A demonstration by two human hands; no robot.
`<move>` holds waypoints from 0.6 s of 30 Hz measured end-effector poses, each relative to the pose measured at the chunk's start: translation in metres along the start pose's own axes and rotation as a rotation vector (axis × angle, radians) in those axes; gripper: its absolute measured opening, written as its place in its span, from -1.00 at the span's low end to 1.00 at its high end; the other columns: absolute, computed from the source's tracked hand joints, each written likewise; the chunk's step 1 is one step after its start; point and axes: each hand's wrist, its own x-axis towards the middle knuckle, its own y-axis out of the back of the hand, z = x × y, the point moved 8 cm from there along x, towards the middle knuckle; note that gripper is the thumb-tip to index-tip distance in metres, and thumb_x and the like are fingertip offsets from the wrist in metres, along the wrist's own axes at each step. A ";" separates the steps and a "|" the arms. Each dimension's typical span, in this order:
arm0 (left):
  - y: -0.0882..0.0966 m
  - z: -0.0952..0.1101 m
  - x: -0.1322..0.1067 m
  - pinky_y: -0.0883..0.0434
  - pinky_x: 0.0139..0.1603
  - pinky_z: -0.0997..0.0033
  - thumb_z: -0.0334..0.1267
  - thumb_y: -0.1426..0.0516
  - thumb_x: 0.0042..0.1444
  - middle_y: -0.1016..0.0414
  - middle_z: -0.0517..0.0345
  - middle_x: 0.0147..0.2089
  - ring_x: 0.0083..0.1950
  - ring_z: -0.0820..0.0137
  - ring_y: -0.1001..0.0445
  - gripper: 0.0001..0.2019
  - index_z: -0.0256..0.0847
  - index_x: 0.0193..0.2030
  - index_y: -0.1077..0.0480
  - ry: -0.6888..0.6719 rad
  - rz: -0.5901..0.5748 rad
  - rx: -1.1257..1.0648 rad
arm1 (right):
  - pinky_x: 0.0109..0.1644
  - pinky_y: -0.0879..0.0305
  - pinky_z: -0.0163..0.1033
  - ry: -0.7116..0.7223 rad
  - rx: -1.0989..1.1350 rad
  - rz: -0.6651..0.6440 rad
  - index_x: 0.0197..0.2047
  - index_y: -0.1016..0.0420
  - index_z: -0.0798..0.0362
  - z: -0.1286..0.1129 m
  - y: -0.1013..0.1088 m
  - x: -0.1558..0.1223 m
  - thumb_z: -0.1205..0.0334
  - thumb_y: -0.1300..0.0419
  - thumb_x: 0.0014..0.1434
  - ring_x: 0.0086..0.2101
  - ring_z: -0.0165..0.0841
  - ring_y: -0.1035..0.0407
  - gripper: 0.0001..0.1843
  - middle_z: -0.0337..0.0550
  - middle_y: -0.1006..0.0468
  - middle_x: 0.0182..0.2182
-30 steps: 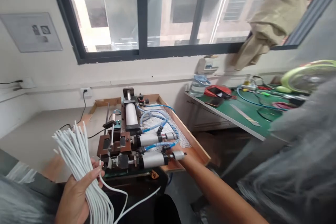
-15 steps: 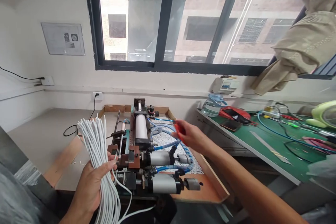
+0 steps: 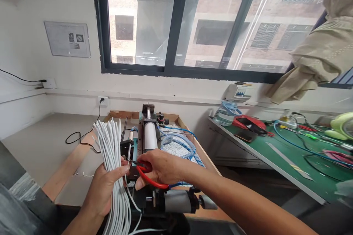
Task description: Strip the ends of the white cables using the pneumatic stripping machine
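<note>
at the near left of the cylinder machine [image 3: 150, 136], the left hand [image 3: 100, 192] clasps the white wire bundle [image 3: 109, 141] roughly upright, likely to keep its ends together; just beside, the right hand [image 3: 162, 165] wraps around red-handled scissors [image 3: 151, 181], tips near the left fingertips, perhaps for close control.
</note>
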 end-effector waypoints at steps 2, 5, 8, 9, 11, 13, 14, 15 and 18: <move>0.001 -0.002 0.001 -0.27 -0.53 0.43 -0.35 -0.21 -0.28 -0.40 0.18 -0.51 -0.49 0.42 -0.36 -0.78 -0.26 -0.39 -0.34 0.016 0.002 -0.019 | -0.58 0.06 -0.42 -0.021 0.043 -0.004 -0.44 -0.32 0.13 0.002 -0.001 0.001 -0.16 -0.06 -0.10 -0.60 -0.52 -0.01 -0.54 -0.31 -0.16 -0.63; 0.002 -0.003 0.002 -0.27 -0.53 0.45 -0.37 -0.22 -0.29 -0.39 0.19 -0.52 -0.50 0.44 -0.35 -0.77 -0.26 -0.40 -0.34 0.029 0.013 -0.030 | -0.59 0.06 -0.42 -0.040 0.130 -0.029 -0.46 -0.32 0.15 0.003 -0.002 0.000 -0.15 -0.04 -0.07 -0.60 -0.53 -0.02 -0.54 -0.31 -0.17 -0.64; 0.002 -0.002 0.003 -0.26 -0.56 0.48 -0.38 -0.22 -0.31 -0.39 0.19 -0.53 -0.51 0.46 -0.35 -0.76 -0.27 -0.40 -0.34 0.036 0.018 -0.031 | -0.60 0.06 -0.43 -0.037 0.210 -0.054 -0.49 -0.34 0.16 0.005 -0.007 0.000 -0.14 -0.02 -0.05 -0.61 -0.54 -0.02 -0.54 -0.31 -0.19 -0.65; 0.002 -0.002 0.004 -0.25 -0.57 0.49 -0.39 -0.22 -0.31 -0.40 0.18 -0.52 -0.52 0.47 -0.34 -0.76 -0.27 -0.39 -0.35 0.038 0.019 -0.031 | -0.60 0.06 -0.43 -0.036 0.225 -0.046 -0.50 -0.34 0.17 0.005 -0.008 0.002 -0.13 -0.02 -0.05 -0.62 -0.54 -0.01 -0.53 -0.31 -0.19 -0.66; 0.002 -0.002 0.006 -0.24 -0.59 0.50 -0.40 -0.22 -0.32 -0.41 0.15 -0.48 -0.52 0.48 -0.33 -0.75 -0.28 -0.39 -0.35 0.040 0.021 -0.034 | -0.60 0.06 -0.42 -0.033 0.239 -0.002 -0.52 -0.36 0.19 0.007 -0.007 0.005 -0.12 -0.04 -0.06 -0.62 -0.54 0.01 -0.54 -0.32 -0.17 -0.68; 0.002 -0.002 0.007 -0.25 -0.59 0.50 -0.39 -0.23 -0.32 -0.44 0.10 -0.43 -0.51 0.48 -0.34 -0.74 -0.29 -0.38 -0.35 0.042 0.024 -0.038 | -0.60 0.06 -0.43 -0.036 0.236 0.065 -0.53 -0.38 0.19 0.010 0.000 0.005 -0.10 -0.04 -0.05 -0.62 -0.54 0.02 -0.55 -0.33 -0.15 -0.69; 0.003 -0.002 0.007 -0.25 -0.59 0.49 -0.39 -0.23 -0.33 -0.44 0.08 -0.42 -0.50 0.47 -0.34 -0.73 -0.29 -0.38 -0.35 0.042 0.028 -0.040 | -0.59 0.07 -0.42 -0.049 0.217 0.103 -0.53 -0.39 0.18 0.015 0.005 0.003 -0.08 -0.04 -0.04 -0.62 -0.54 0.02 -0.56 -0.33 -0.16 -0.70; 0.004 -0.003 0.007 -0.25 -0.58 0.49 -0.39 -0.23 -0.33 -0.45 0.06 -0.40 -0.49 0.46 -0.35 -0.73 -0.30 -0.38 -0.35 0.042 0.032 -0.043 | -0.59 0.07 -0.42 -0.076 0.177 0.148 -0.53 -0.39 0.17 0.023 0.013 -0.003 -0.07 -0.03 -0.04 -0.63 -0.54 0.01 -0.58 -0.33 -0.17 -0.70; 0.013 -0.006 0.000 -0.26 -0.56 0.47 -0.40 -0.23 -0.33 -0.44 0.07 -0.40 -0.49 0.46 -0.35 -0.72 -0.30 -0.37 -0.35 0.039 0.043 -0.050 | -0.54 0.04 -0.39 -0.282 -0.063 0.333 -0.55 -0.39 0.13 0.072 0.040 -0.042 -0.04 -0.03 -0.03 -0.61 -0.50 -0.08 -0.62 -0.26 -0.29 -0.67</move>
